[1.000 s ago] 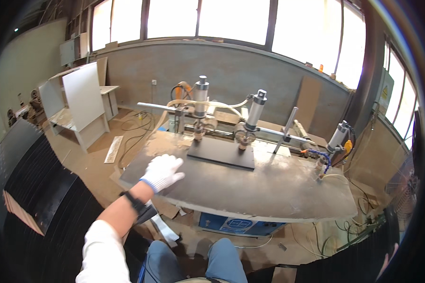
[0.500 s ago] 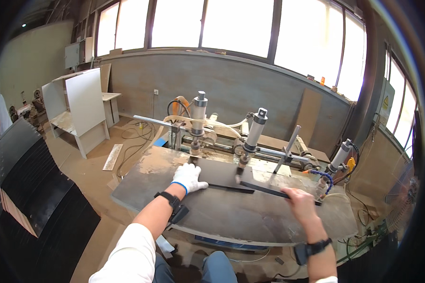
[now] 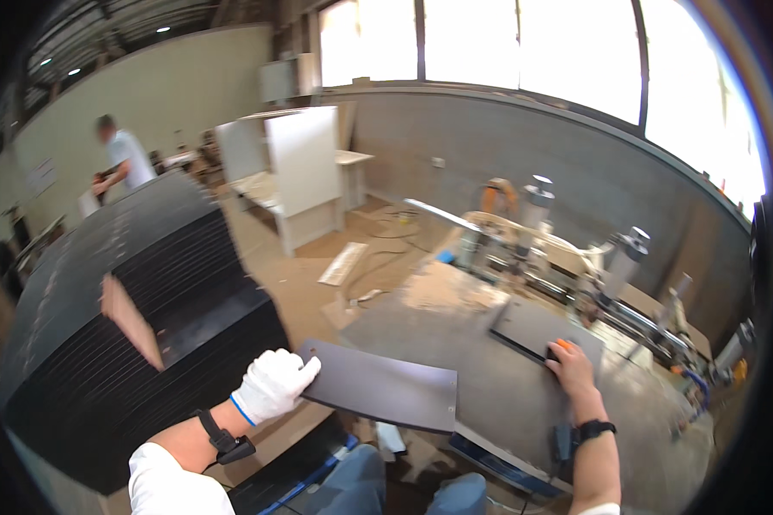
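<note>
Nearest in, the gloved left hand (image 3: 273,384) grips the near corner of a dark flat panel (image 3: 382,388) held level over the machine table (image 3: 498,403) edge. At two o'clock the bare right hand (image 3: 569,367) presses, fingers closed, on a second dark panel (image 3: 541,330). Looks like a mid-swap; next, careful clearance. At ten o'clock, a black panel stack (image 3: 129,292).

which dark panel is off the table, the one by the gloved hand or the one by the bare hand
The panel at the gloved left hand: it juts past the table edge. The other panel lies flat under the right hand.
</note>
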